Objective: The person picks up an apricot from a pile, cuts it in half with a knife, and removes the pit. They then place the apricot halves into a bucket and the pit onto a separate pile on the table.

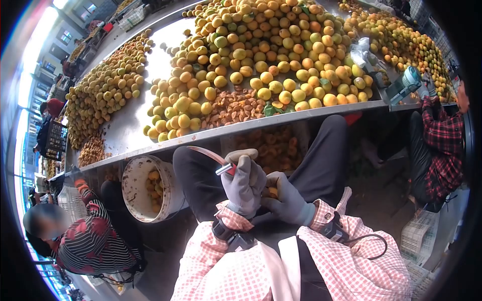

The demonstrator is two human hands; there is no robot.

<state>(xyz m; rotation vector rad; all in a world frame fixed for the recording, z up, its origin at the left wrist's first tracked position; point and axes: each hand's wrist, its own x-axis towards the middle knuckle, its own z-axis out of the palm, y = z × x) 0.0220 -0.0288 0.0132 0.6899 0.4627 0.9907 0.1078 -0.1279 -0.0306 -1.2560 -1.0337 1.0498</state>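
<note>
My left hand (243,185), in a grey glove, is closed around a small red-handled tool (231,169) with a short metal end. A thin curved strip, like a blade, reaches from it toward the upper left. Close beside it, my gloved right hand (290,200) grips an apricot (272,192), which its fingers partly cover. Both hands are above my lap, near the front edge of the metal table (211,134). On the table, a heap of brown pits (236,108) lies in front of piled whole apricots (271,45).
A white bucket (131,193) with some apricots inside stands left of my knee. Under the table edge sits a container of halved fruit (271,143). A person in a striped top (100,241) sits at left; another in a plaid shirt (444,145) works at right beside a teal device (410,78).
</note>
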